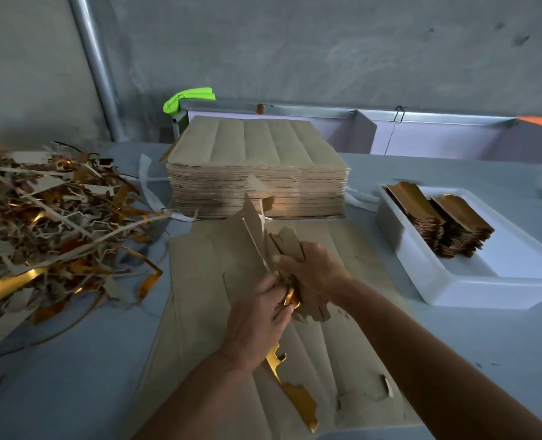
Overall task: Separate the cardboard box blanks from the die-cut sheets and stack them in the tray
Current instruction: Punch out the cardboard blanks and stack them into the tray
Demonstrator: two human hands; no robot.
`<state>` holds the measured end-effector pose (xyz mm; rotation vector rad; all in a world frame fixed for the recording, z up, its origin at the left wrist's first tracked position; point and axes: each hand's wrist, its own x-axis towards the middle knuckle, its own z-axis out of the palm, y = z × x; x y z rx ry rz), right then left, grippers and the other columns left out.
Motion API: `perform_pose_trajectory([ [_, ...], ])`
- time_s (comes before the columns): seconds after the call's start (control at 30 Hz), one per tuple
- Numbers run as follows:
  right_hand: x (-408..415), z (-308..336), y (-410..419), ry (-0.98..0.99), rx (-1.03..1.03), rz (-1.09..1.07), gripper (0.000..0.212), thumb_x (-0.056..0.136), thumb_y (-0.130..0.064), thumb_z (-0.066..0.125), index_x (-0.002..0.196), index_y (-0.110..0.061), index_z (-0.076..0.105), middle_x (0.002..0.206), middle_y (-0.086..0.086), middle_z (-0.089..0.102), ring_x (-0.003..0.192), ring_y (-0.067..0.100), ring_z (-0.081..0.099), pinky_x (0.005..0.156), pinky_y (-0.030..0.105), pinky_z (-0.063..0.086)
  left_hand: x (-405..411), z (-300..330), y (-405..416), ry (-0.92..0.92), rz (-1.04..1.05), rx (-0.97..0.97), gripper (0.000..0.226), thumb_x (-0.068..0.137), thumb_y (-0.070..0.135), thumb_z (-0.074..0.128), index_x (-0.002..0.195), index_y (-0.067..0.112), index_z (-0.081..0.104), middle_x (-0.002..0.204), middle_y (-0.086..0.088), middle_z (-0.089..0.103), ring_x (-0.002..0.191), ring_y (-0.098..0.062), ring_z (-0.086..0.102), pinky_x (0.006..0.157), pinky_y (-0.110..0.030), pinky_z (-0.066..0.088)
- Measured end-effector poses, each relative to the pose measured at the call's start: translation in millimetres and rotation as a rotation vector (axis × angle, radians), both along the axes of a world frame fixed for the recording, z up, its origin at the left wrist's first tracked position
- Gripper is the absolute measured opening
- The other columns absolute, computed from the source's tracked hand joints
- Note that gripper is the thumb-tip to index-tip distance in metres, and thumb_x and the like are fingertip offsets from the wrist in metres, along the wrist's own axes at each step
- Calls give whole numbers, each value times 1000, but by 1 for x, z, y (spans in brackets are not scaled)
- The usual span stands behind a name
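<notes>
Both hands, left hand and right hand, clamp a blank bundle; yanking the gold waste strip risks tearing blanks.

Viewpoint: one wide-angle camera on my head.
Facing: forward and down across the table towards the grey wall.
Nearness: close above my forearms; the far table edge curves.

The stack of sheets is dull brown cardboard. The scrap strip has a shiny gold side. The scrap pile mixes dull card and shiny gold. The tray looks like smooth white plastic. The pipe is grey metal.
</notes>
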<state>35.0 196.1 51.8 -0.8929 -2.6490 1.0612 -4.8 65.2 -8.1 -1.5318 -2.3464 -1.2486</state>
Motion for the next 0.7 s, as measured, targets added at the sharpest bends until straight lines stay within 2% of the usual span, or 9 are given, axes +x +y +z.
perform_pose_trajectory([
  [0.07,-1,-1,2,-26,-2,-15,20,94,-26,53,76,-18,49,70,-3,48,57,5,44,46,14,32,-2,-1,0,3,-18,-11,17,89,19,62,105,14,66,107,14,54,90,-3,59,76,-19,52],
  [0.17,-7,-2,4,-134,26,-72,2,89,-11,51,88,-11,52,71,-1,47,58,9,44,44,16,31,-2,-4,-1,15,-70,-25,18,87,21,66,104,14,67,105,15,55,89,-3,59,75,-12,49],
  [0.23,-13,-2,5,-178,54,-98,10,87,-8,54,97,-8,53,73,1,48,60,10,46,43,16,31,-2,-5,-2,-28,-93,-61,21,85,24,69,103,15,68,104,13,59,88,-3,60,76,-13,48],
  [0.3,-14,3,9,-198,59,-105,21,87,-9,58,107,-3,54,85,6,54,71,14,52,48,17,38,-7,2,-5,-168,-70,-50,19,83,20,71,101,15,70,91,18,59,78,0,59,73,-19,50],
  [0.4,-1,12,27,-185,-11,-137,34,88,-10,60,117,5,55,104,15,59,90,22,57,72,28,49,-38,18,-24,-278,178,134,5,83,10,70,81,14,71,64,14,59,56,-2,51,54,-29,48],
  [0.5,27,14,46,-124,-170,-219,37,84,-10,67,117,1,55,102,14,60,90,26,60,74,33,53,-75,27,-46,-227,382,125,15,85,12,68,99,9,72,80,-4,69,70,-19,63,62,-35,51],
  [0.57,44,12,53,-104,-285,-235,38,82,-10,69,117,-1,55,107,17,60,96,31,60,84,41,53,-93,28,-53,-228,446,114,19,86,12,66,104,8,71,88,-9,70,76,-21,63,64,-30,48],
  [0.6,52,10,56,-101,-330,-251,37,81,-10,70,114,-2,55,107,17,60,96,32,60,85,43,52,-100,27,-53,-203,510,107,19,87,11,65,104,6,71,90,-12,71,76,-21,62,64,-27,44],
  [0.7,75,9,68,-54,-491,-342,27,76,-8,74,98,-5,57,92,14,61,82,30,60,68,39,50,-119,22,-53,-151,719,29,18,89,14,62,96,-1,71,84,-17,69,70,-23,56,58,-27,34],
])
